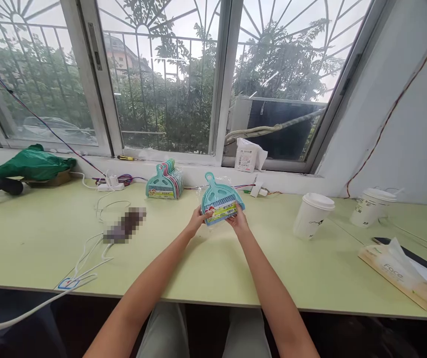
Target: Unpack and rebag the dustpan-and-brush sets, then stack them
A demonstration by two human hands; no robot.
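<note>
A teal mini dustpan and brush set (222, 191), in clear wrap with a yellow printed label, is held up above the table between both hands. My left hand (199, 219) grips its lower left corner, thumb on the front. On the lower right edge my right hand (238, 218) is closed, with the thumb against the front and the fingers partly hidden behind. Behind and to the left, a row of similar wrapped dustpan sets (163, 181) in teal, pink and other colours stands upright near the wall.
Two white lidded cups (314, 214) stand at the right. A tissue pack (395, 273) lies beside a dark phone (381, 241). White cables (86, 248) cross the left of the pale green table (213, 278). A power strip (111, 185) and green bag (34, 161) are farther back.
</note>
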